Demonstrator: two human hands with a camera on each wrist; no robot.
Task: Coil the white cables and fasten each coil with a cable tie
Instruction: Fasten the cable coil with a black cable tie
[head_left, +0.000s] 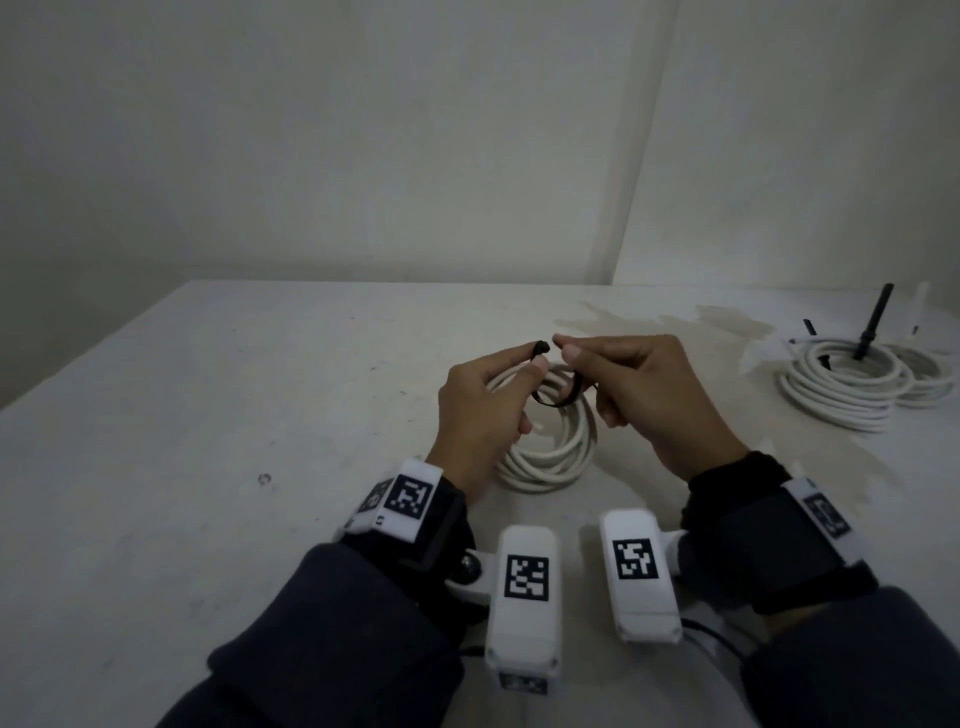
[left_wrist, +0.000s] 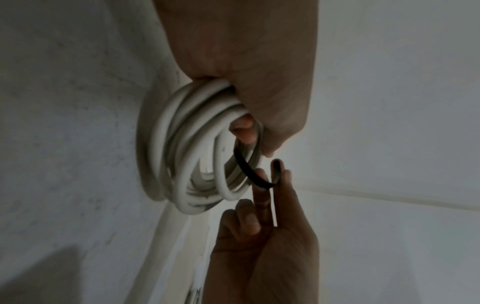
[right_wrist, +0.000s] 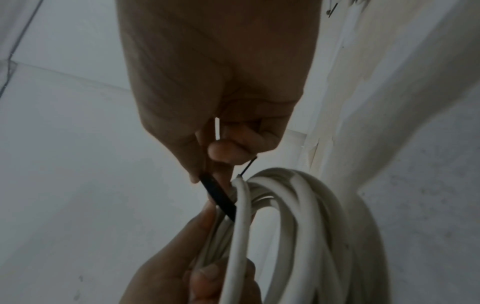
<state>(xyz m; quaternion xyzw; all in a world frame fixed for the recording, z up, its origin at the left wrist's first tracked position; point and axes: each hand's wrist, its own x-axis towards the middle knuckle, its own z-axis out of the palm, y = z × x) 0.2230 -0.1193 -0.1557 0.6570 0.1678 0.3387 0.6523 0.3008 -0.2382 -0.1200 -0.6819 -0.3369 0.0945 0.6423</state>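
**Black tie looped round the coil, ends about to meet**

The left hand (head_left: 480, 410) pinches the head end of the black cable tie (head_left: 553, 400) between thumb and forefinger, while its lower fingers (left_wrist: 242, 131) curl through the white cable coil (head_left: 545, 452) — likely so the turns stay bunched while the strap goes round them. The right hand (head_left: 654, 395) has thumb and forefinger closed on the tie's tail end, its other fingers curled in under the palm. The strap hangs in a loop below both sets of fingertips and passes under one side of the coil, which sits between and beneath the two hands, its lower part on or just above the desk (head_left: 208, 415); I cannot tell which.

The two ends are held just apart, facing each other above the bundle — a good position, I judge, for threading the tail into the head. One cut cable end (right_wrist: 240, 182) pokes out beside the right fingertips and could slip free of the loop. Well off to the right of the right hand lie tied cable coils (head_left: 841, 384).
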